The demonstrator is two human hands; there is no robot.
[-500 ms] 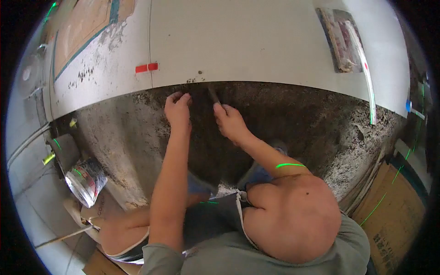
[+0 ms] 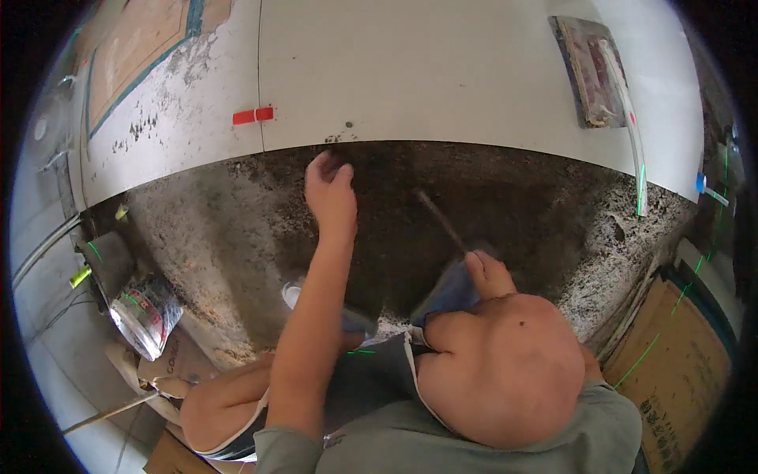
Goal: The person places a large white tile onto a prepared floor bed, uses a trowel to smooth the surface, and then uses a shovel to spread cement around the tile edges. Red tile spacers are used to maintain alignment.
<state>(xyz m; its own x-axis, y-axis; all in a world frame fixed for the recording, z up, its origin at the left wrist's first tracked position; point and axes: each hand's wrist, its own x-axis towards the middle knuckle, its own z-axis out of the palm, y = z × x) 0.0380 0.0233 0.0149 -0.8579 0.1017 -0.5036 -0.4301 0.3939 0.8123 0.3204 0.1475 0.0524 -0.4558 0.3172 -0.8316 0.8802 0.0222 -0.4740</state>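
Note:
My left hand (image 2: 332, 189) is at the near edge of a white worktop (image 2: 395, 87), its fingers curled inward. Whatever they may hold is hidden. My right hand (image 2: 487, 274) has drawn back beside my bent right knee (image 2: 513, 363). It is closed round the end of a thin, dark, stick-like tool (image 2: 442, 218), which slants up and left above the dark floor. The tool's exact kind does not show. On the worktop, dark specks (image 2: 338, 139) and a small dark round bit (image 2: 349, 124) lie just beyond my left hand.
A strip of red tape (image 2: 253, 116) sticks to the worktop. Farther right are a worn block (image 2: 592, 71) and a white strip (image 2: 632, 134) hanging over the edge. A tin can (image 2: 146, 320) stands at left, cardboard (image 2: 671, 371) at right. Dirt and white residue coat the floor (image 2: 505, 213).
My right hand has pulled back toward my right knee, away from the worktop edge, carrying the stick-like tool. My left hand has shifted a little to the right.

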